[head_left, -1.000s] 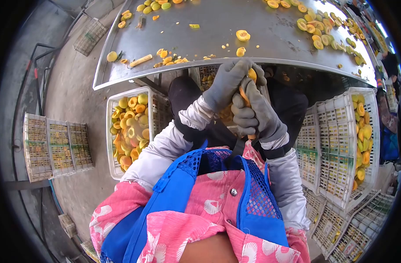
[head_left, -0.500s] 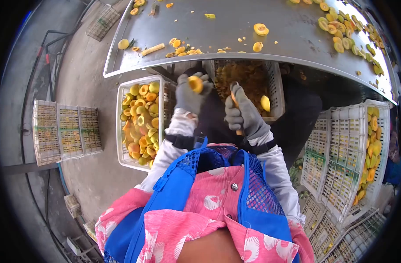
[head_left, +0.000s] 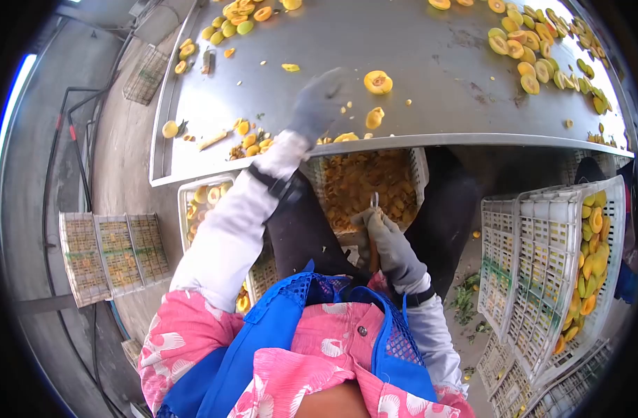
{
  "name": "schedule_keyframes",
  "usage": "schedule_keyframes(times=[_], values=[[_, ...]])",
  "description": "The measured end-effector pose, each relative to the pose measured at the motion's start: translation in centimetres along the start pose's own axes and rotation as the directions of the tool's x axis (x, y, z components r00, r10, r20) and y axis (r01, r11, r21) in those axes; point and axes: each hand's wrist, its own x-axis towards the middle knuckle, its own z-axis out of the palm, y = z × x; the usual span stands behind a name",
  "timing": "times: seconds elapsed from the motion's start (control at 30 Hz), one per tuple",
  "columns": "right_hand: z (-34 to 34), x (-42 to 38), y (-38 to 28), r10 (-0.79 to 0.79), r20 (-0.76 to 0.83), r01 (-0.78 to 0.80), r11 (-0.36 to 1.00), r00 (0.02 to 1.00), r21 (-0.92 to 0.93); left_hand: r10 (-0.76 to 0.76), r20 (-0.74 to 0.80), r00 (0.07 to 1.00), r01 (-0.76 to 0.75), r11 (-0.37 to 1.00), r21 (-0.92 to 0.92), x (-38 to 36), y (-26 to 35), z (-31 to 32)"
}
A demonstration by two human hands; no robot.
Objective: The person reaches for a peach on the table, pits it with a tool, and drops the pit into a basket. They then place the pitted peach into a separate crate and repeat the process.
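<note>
My left hand point(head_left: 322, 101), in a grey glove, reaches over the metal table point(head_left: 430, 90). It is smeared by motion, so its fingers and anything in them cannot be made out. A halved yellow peach point(head_left: 378, 82) lies to its right, with a smaller peach piece point(head_left: 374, 118) below that. My right hand point(head_left: 395, 251), gloved in grey too, is closed around a small wooden-handled tool point(head_left: 374, 200) whose metal tip points up. Beyond that hand, partly under the table edge, a crate point(head_left: 421, 171) holds brownish-orange fruit scraps.
A white crate of peach halves point(head_left: 182, 216) stands left, partly behind my left arm. Stacked crates point(head_left: 500, 258) with more halves rise at right. Another crate point(head_left: 113, 254) is on the floor far left. Peach halves point(head_left: 531, 56) are heaped on the table's right, others point(head_left: 239, 17) at its back left.
My left hand has moved from above my lap, where it held a peach half, forward over the table. My right hand keeps the tool and sits lower. The view has shifted.
</note>
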Motion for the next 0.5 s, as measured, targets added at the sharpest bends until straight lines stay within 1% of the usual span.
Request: schedule_keyframes(times=[0.03,0.07,0.1,0.13,0.17,0.2,0.23,0.27,0.3,0.33,0.37,0.4,0.43,0.47,0.5], values=[[-0.4,-0.1,-0.1,-0.004,-0.009,0.004,1.000,1.000,0.006,0.104,0.000,0.995,-0.101,0.968,0.229,2.3,1.3,2.0],[-0.9,-0.2,-0.2,0.015,-0.037,-0.016,1.000,0.999,-0.014,0.205,0.019,0.979,-0.192,0.875,0.444,4.2,2.1,3.7],[-1.3,-0.3,-0.3,0.035,-0.065,-0.038,0.999,0.997,-0.035,0.204,0.022,0.979,-0.193,0.878,0.438,5.8,2.1,5.0],[-1.6,0.0,0.1,0.002,-0.113,-0.011,0.997,0.994,-0.078,0.009,0.098,0.995,-0.054,0.882,0.469,7.2,2.2,6.0],[-1.8,0.0,0.0,0.003,-0.120,-0.013,0.997,0.993,-0.080,-0.188,0.164,0.968,0.081,0.857,0.508,7.8,2.1,6.7],[-1.6,-0.1,-0.1,-0.067,-0.184,0.032,0.982,0.981,-0.184,-0.190,0.165,0.968,0.084,0.862,0.500,7.5,2.4,6.7],[-1.6,-0.3,-0.3,-0.143,-0.237,0.070,0.954,0.961,-0.291,-0.220,0.240,0.945,0.073,0.861,0.504,7.2,2.8,6.4],[-1.8,-0.2,-0.4,-0.142,-0.241,0.066,0.952,0.960,-0.300,-0.248,0.311,0.918,0.061,0.860,0.506,6.6,3.2,6.0],[-2.0,0.4,-0.4,-0.337,-0.209,0.245,0.897,0.918,-0.368,-0.246,0.306,0.920,0.064,0.864,0.500,5.2,3.5,5.4],[-1.7,0.8,-0.9,-0.519,-0.160,0.416,0.804,0.840,-0.425,-0.326,0.362,0.874,0.331,0.942,0.049,3.0,4.0,4.5],[-1.3,0.7,-1.5,-0.520,-0.156,0.418,0.802,0.840,-0.427,-0.358,0.450,0.818,0.542,0.743,-0.392,0.7,4.5,3.8],[0.0,0.0,-2.9,-0.490,-0.140,0.412,0.831,0.861,-0.373,-0.363,0.444,0.819,0.542,0.742,-0.394,-1.5,5.0,3.4],[1.2,-0.6,-3.9,-0.458,-0.120,0.402,0.857,0.881,-0.322,-0.264,0.404,0.876,0.471,0.647,-0.599,-3.6,5.4,3.0],[2.2,-0.8,-4.4,-0.454,-0.109,0.399,0.855,0.884,-0.331,-0.172,0.335,0.926,0.374,0.512,-0.773,-5.7,5.8,2.6],[3.2,-1.0,-4.7,-0.471,-0.125,0.372,0.810,0.873,-0.454,-0.173,0.322,0.931,0.365,0.507,-0.781,-7.7,7.0,2.0]])
